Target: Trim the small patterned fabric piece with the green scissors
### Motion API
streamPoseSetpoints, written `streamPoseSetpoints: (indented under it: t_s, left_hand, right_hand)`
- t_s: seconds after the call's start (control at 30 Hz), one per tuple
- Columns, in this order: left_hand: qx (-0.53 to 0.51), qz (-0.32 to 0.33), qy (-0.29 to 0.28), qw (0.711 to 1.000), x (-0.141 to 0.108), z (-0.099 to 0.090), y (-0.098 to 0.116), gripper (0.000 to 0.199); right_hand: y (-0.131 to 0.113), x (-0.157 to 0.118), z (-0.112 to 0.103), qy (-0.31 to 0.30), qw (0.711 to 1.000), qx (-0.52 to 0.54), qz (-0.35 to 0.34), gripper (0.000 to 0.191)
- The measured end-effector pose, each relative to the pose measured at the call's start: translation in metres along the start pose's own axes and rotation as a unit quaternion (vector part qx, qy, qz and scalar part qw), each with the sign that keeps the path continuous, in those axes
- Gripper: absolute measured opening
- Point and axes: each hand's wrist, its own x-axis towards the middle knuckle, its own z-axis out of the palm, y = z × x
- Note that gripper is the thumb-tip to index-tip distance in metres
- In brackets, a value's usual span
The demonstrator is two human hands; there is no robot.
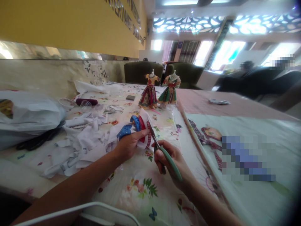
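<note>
My left hand (129, 143) is closed on a small piece of fabric (144, 125), blue with white dots at one end and red with a patterned trim and a white edge at the other. Green-handled scissors (169, 161) are gripped in my right hand (172, 153), fingers wrapped in the handles. Their blades lie against the white edge of the fabric, close to my left thumb. Crumpled white scraps (82, 141) are heaped on the table to the left of my left hand.
Two small dressed figures, one in maroon (149, 91) and one in green (170, 89), stand beyond my hands. A white plastic bag (28, 116) sits at left, near a dark red case (86, 102). Patterned fabric pieces (210, 133) lie at right. Armchairs (143, 73) stand behind the table.
</note>
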Motion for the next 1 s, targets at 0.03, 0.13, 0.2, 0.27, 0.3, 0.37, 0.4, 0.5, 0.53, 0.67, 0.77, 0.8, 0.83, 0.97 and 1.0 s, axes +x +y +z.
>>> streamPoseSetpoints:
  t_s: [0.03,0.13,0.2,0.27,0.3,0.37,0.4,0.5,0.53,0.67,0.77,0.8,0.83,0.97,1.0]
  left_hand:
    - [0.001,-0.002,-0.002,1.0,0.0,-0.0002,-0.0004,0.032]
    - [-0.004,0.001,-0.009,1.0,-0.0002,-0.0005,-0.0014,0.029]
    - [-0.004,0.004,-0.014,1.0,-0.0004,-0.0009,-0.0022,0.026]
    - [0.001,0.001,-0.024,1.0,-0.0006,-0.0016,-0.003,0.025]
    - [0.003,-0.001,-0.03,1.0,-0.0007,-0.002,-0.0033,0.025]
    - [0.004,0.001,-0.033,0.999,-0.0009,-0.0025,-0.0036,0.026]
    - [0.005,0.004,-0.032,0.999,-0.0009,-0.0025,-0.0036,0.025]
    - [0.004,0.012,-0.028,1.0,-0.0012,-0.002,-0.0033,0.023]
    - [0.003,0.013,-0.029,0.999,-0.0012,-0.0018,-0.0032,0.022]
    - [0.003,0.012,-0.031,0.999,-0.0015,-0.0015,-0.0032,0.025]
    - [0.002,0.016,-0.032,0.999,-0.0014,-0.0021,-0.0033,0.026]
    - [0.002,0.017,-0.033,0.999,-0.0013,-0.0022,-0.0032,0.025]
    - [0.002,0.016,-0.034,0.999,-0.0013,-0.0024,-0.0031,0.024]
    - [0.008,0.011,-0.031,0.999,-0.0011,-0.0023,-0.0026,0.023]
    - [0.008,0.01,-0.028,1.0,-0.0011,-0.0021,-0.0025,0.025]
  right_hand:
    - [-0.0002,-0.0004,0.0001,0.0,1.0,0.0,0.0,0.05]
    - [-0.0003,-0.001,0.0002,-0.004,1.0,0.003,-0.002,0.049]
    - [-0.0002,-0.0008,0.0003,-0.006,1.0,0.005,-0.005,0.048]
    - [-0.0002,-0.0003,0.0003,-0.006,1.0,0.004,-0.006,0.048]
    - [0.0,0.0,0.0002,-0.006,1.0,0.003,-0.006,0.047]
    - [0.0006,0.0005,0.0,-0.007,1.0,0.0,-0.007,0.047]
    - [0.0011,0.0006,-0.0002,-0.007,1.0,-0.001,-0.008,0.047]
    - [0.0027,0.0003,-0.0008,-0.01,1.0,-0.002,-0.012,0.046]
    - [0.0029,-0.0001,-0.001,-0.011,1.0,-0.003,-0.013,0.046]
    - [0.0015,-0.0016,-0.0013,-0.008,1.0,-0.005,-0.015,0.044]
    - [0.0006,-0.0017,-0.0006,-0.004,1.0,-0.008,-0.009,0.044]
    - [0.0006,-0.0015,-0.0002,-0.002,1.0,-0.008,-0.007,0.043]
    - [0.0009,-0.0014,0.0002,0.0,1.0,-0.007,-0.006,0.043]
    - [0.0021,-0.0013,0.0009,0.005,1.0,0.009,-0.007,0.044]
    - [0.0022,-0.0014,0.0009,0.005,1.0,0.01,-0.007,0.045]
